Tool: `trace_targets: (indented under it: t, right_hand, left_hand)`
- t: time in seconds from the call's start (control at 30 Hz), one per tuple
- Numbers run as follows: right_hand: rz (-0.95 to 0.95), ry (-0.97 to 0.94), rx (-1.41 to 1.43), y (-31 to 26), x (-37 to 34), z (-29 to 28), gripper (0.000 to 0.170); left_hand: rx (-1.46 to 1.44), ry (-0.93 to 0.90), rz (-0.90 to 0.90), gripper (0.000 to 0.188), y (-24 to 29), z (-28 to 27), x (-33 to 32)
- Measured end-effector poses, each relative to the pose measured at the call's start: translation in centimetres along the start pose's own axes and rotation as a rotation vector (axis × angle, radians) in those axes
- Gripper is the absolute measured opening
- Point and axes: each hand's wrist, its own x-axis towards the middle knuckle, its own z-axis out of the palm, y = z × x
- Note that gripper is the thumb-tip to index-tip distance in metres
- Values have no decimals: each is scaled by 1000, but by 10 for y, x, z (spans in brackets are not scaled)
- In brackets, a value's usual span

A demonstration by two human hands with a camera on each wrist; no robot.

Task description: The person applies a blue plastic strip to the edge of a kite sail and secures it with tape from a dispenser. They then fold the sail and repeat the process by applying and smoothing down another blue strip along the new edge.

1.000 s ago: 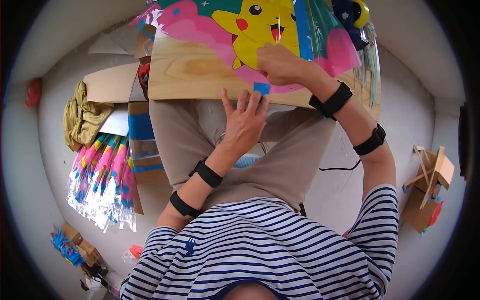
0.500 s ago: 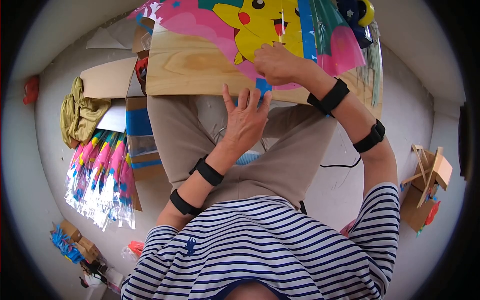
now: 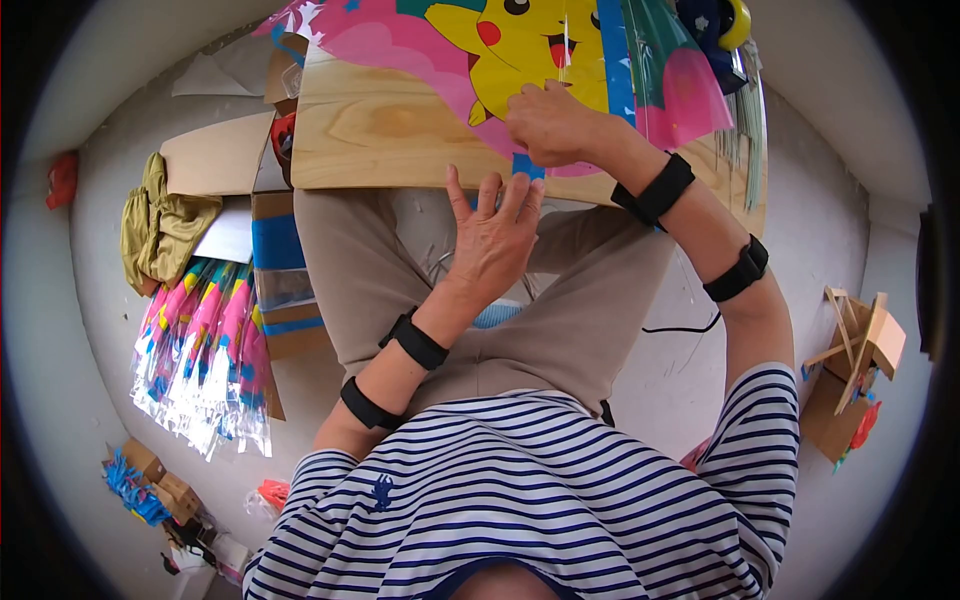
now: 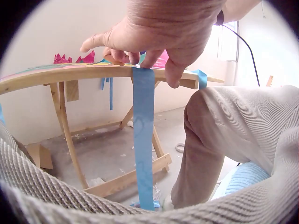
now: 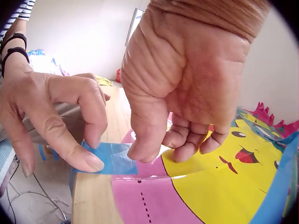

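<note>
Blue tape (image 5: 114,156) at table (image 3: 370,130) edge — left hand (image 3: 494,240) fingertip presses it, fingers spread, grip apart; right hand (image 3: 560,125) over printed film (image 3: 525,55) — fingers curled inward, grip together.

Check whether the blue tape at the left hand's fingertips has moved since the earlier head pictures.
No: the blue tape shows no clear shift either way against the near edge of the wooden table.

- Left forearm (image 3: 425,325) slants forward and inward.
- Left hand (image 3: 492,245) faces palm down, fingers spread, index finger reaching forward, thumb hanging lower and apart.
- Right forearm (image 3: 712,232) angles inward.
- Right hand (image 3: 558,125), just ahead of the left, has fingers curled palmward; whether they pinch anything is hard to tell.
</note>
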Motion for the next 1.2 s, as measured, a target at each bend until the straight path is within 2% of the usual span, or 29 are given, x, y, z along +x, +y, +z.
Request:
trace_targets:
  t: [0.4, 0.5, 0.83, 0.93, 1.03, 1.13, 1.2]
  right_hand:
    - [20, 5, -27, -3, 2, 2, 12]
    - [28, -8, -32, -1, 3, 5, 12]
    - [36, -9, -33, -2, 5, 3, 14]
    - [78, -39, -65, -4, 5, -3, 15]
    - [175, -160, -73, -6, 7, -17, 18]
    - [226, -217, -4, -7, 7, -27, 24]
    - [253, -174, 36, -6, 5, -28, 26]
  left_hand:
    - [-34, 29, 55, 64, -1, 0, -1]
    - [25, 8, 56, 71, -2, 2, -1]
    - [3, 9, 66, 66, -3, -1, 1]
    - [-9, 15, 74, 63, -4, -4, 3]
    - [-9, 10, 81, 63, -5, -5, 4]
    - [-21, 10, 94, 60, -4, -6, 6]
    - [-45, 20, 104, 55, -4, -8, 6]
